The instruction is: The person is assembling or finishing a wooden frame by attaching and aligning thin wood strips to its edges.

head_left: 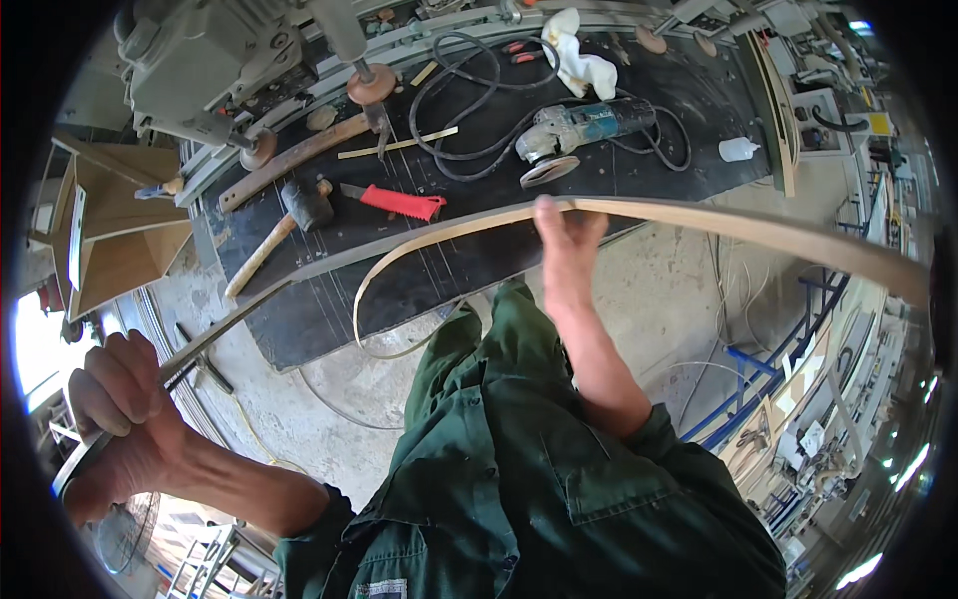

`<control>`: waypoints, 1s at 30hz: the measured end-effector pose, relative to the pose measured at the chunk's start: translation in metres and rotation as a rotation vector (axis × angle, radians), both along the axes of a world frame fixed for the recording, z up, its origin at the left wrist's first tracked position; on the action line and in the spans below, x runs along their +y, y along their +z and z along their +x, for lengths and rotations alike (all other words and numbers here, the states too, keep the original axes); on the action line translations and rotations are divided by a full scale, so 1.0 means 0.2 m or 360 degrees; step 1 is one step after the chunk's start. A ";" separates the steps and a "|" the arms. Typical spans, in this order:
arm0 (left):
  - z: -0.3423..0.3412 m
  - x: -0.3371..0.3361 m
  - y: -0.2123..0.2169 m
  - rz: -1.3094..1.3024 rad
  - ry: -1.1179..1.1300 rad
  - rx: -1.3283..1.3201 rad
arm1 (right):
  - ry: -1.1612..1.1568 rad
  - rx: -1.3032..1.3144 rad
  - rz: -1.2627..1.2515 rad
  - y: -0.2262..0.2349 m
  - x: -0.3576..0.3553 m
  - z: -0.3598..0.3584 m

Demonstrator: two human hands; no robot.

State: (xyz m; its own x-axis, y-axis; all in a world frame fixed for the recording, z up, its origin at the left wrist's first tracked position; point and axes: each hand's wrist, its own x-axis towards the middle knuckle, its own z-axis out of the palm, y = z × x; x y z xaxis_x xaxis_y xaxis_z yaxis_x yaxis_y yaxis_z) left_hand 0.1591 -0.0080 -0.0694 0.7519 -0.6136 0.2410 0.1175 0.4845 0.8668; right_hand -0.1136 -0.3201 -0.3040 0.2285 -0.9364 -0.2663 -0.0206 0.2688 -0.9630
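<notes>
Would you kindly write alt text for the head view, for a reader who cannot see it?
A person in green workwear holds a long thin wooden strip, left hand gripping one end, right hand near its middle. Beyond lies a black workbench with an angle grinder, hammer and red-handled tool.

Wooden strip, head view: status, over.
Left hand gripping one end. Right hand gripping the thin wooden strip mid-length, bowed above the black workbench. Hammer and angle grinder below, clear.

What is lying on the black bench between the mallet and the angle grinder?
In the head view, a red-handled tool lies between the mallet and the angle grinder.
</notes>
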 end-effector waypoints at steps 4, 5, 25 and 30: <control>-0.06 0.01 0.03 0.0094 0.0110 0.0134 | 0.0357 0.0040 -0.0283 -0.09 0.28 0.20; -0.07 0.00 0.03 0.0089 0.0100 0.0124 | 0.0418 0.0330 -0.0334 -0.12 0.39 0.23; -0.04 -0.05 0.01 0.0194 0.0156 -0.0125 | 0.0107 0.0310 -0.0208 0.08 0.00 0.19; -0.04 -0.06 0.02 0.0224 0.0224 -0.0105 | -0.0062 0.0163 -0.0178 0.06 -0.07 0.21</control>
